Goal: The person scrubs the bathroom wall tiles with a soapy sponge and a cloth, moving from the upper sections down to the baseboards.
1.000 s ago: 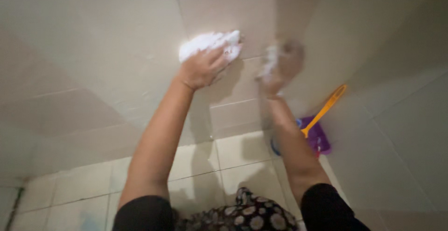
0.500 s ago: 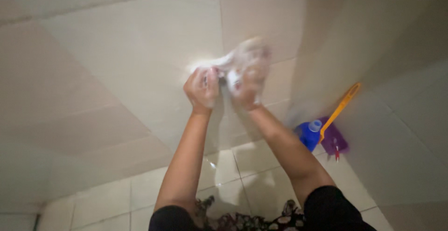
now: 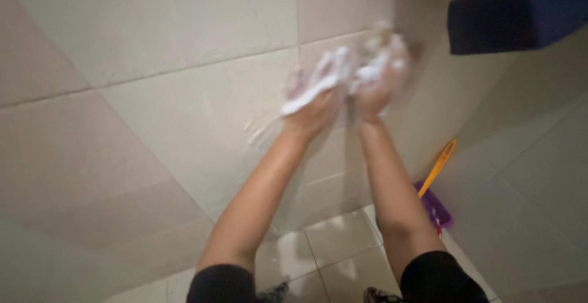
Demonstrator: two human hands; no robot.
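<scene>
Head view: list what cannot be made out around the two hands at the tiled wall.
- White foamy stuff under the left hand: motion blur hides whether it is cloth, sponge or lather.
- Right hand: smeared by movement; fingers and grip unreadable.
- Dark blue object: cut off by the top and right edges.
- Orange-handled purple tool on the floor: partly behind the right forearm, too blurred to identify.

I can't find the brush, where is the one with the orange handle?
In the head view the brush with the orange handle leans low in the corner of the tiled walls, right of the right forearm, its purple head by the floor.
</scene>
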